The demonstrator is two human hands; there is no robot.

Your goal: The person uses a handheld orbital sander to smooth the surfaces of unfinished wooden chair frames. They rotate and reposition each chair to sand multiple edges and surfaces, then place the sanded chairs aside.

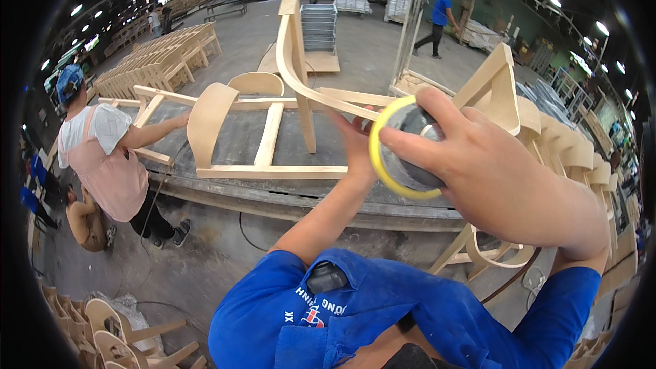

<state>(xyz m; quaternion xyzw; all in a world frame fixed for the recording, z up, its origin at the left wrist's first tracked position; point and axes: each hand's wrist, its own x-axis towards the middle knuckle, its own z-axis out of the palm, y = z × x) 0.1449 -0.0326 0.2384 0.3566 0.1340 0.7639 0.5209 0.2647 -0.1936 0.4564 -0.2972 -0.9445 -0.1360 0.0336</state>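
My right hand point(471, 157) grips the top of a round palm sander point(410, 154) with a yellow rim and a dark grey body. The sander is tilted, its yellow edge close to the curved rail of a pale wooden chair frame point(295, 75). Whether the pad touches the wood is hidden. Behind the sander, my left hand point(355, 142) is closed round that rail, with some fingers out of sight. The frame lies on a dark grey workbench point(239, 140), one leg pointing up.
A co-worker point(102, 137) in a pink apron reaches toward a curved wooden backrest point(207, 123) at the bench's left. More chair frames point(560, 140) stand in a row on the right. Chair parts point(116, 328) are stacked at lower left. A hose point(512, 280) hangs at my right.
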